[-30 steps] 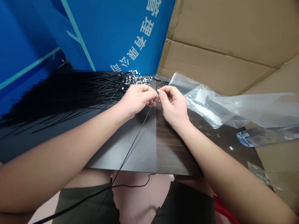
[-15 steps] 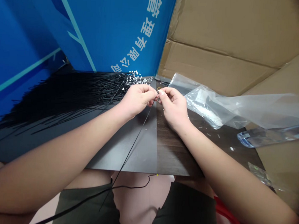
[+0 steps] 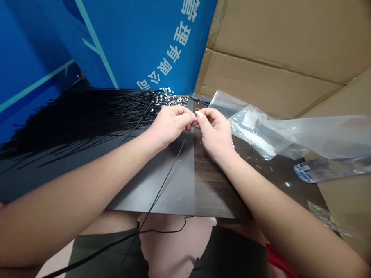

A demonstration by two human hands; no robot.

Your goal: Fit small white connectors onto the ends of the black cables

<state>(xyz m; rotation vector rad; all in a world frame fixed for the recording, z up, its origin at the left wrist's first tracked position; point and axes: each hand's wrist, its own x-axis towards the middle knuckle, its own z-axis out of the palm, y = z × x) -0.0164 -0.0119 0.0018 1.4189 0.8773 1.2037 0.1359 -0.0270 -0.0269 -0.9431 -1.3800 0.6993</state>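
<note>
My left hand [image 3: 174, 123] is closed in a pinch on the upper end of a thin black wire [image 3: 169, 171], which hangs down across the table edge between my legs. Right against it, my right hand [image 3: 215, 128] pinches at the same end with thumb and forefinger. A small pale piece seems to sit at the fingertips, mostly hidden by them. Behind my left hand lies a large bundle of black wires [image 3: 82, 114], many with small white ends [image 3: 171, 98].
Clear plastic bags [image 3: 253, 129], one with small white parts, lie right of my hands. Loose white bits [image 3: 287, 184] dot the dark table [image 3: 220, 189]. A blue panel [image 3: 141, 34] and cardboard [image 3: 277, 77] wall off the back. A black cord [image 3: 107, 244] crosses my lap.
Almost nothing differs. Both hands keep their pinch at the wire's end, with only a very slight shift of the fingers.
</note>
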